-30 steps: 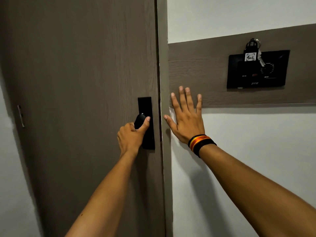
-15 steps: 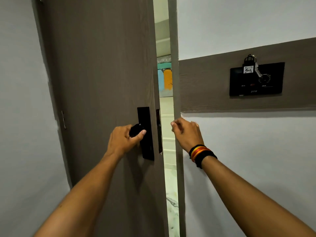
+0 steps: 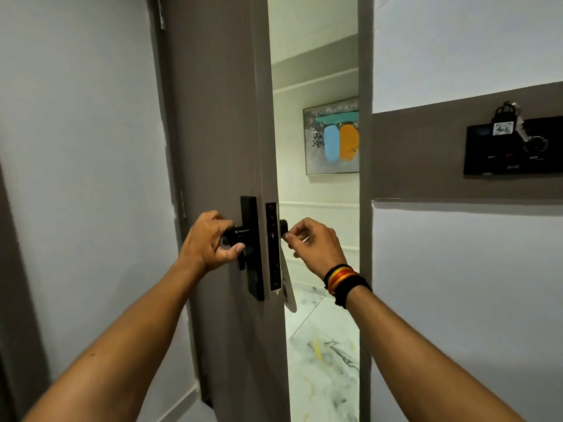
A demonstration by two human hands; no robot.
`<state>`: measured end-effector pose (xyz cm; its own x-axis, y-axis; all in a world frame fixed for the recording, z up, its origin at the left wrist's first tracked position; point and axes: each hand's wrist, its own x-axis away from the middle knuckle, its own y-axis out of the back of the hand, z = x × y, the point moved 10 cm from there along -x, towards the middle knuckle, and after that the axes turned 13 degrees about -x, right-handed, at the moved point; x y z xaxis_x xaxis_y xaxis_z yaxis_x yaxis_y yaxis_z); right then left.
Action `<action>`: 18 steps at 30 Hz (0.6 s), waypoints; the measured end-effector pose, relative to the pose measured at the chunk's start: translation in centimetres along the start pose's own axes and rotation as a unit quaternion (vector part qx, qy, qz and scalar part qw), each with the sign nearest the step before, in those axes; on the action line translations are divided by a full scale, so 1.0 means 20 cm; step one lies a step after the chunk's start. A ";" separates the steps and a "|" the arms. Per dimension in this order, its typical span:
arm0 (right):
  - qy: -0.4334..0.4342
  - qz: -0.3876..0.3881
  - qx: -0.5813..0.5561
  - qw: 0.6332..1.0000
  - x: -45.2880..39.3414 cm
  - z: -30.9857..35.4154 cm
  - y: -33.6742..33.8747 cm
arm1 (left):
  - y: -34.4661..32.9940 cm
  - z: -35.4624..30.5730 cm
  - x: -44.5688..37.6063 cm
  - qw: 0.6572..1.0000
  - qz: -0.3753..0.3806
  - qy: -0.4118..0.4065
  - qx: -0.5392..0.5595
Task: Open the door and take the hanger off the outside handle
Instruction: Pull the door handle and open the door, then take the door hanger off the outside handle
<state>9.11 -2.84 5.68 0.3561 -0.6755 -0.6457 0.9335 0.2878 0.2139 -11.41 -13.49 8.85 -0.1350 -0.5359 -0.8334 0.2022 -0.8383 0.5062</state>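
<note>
The grey-brown wood-grain door (image 3: 213, 132) stands partly open, its free edge turned toward the camera, with a lit corridor showing through the gap between it and the grey door frame (image 3: 365, 178). On the white wall to the right of the frame, a grey-brown band carries a black rectangular switch panel (image 3: 515, 147) with a key tag hanging at its top edge. On the corridor's far wall hangs a framed painting with blue and orange blotches (image 3: 333, 138).

The left hand (image 3: 210, 239) is closed around the black inside handle (image 3: 240, 234), thumb underneath. The right hand (image 3: 316, 245), with a striped wristband (image 3: 344, 278) on its wrist, reaches round the door's edge, fingers curled and pinched at the black outside handle (image 3: 283, 227). The pale card hanger (image 3: 289, 295) hangs below that handle, against the door's outer face, mostly hidden by the edge; whether the fingers grip it I cannot tell.
</note>
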 end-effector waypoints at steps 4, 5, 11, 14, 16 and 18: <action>0.005 0.051 -0.035 0.998 0.05 0.08 -0.11 | 0.15 0.05 0.09 1.000 -0.015 -0.015 -0.014; 0.005 0.066 -0.047 0.997 0.05 0.11 -0.14 | 0.18 0.07 0.10 1.000 -0.013 -0.021 -0.017; 0.083 0.184 0.076 0.976 0.13 0.32 -0.39 | 0.27 0.23 0.23 0.998 0.011 -0.010 -0.053; 0.128 0.209 0.174 0.954 0.18 0.41 -0.50 | 0.33 0.29 0.29 0.999 0.007 -0.002 -0.049; 0.158 0.208 0.211 0.942 0.23 0.48 -0.57 | 0.36 0.33 0.34 0.999 0.005 -0.001 -0.048; 0.171 0.213 0.222 0.936 0.26 0.54 -0.64 | 0.39 0.38 0.37 0.999 0.014 0.010 -0.050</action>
<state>-0.59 -17.30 7.43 0.7376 -0.2846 -0.6124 0.6611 0.1193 0.7407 -18.23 -24.78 8.29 -0.1089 -0.5558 -0.8241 0.3011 -0.8086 0.5055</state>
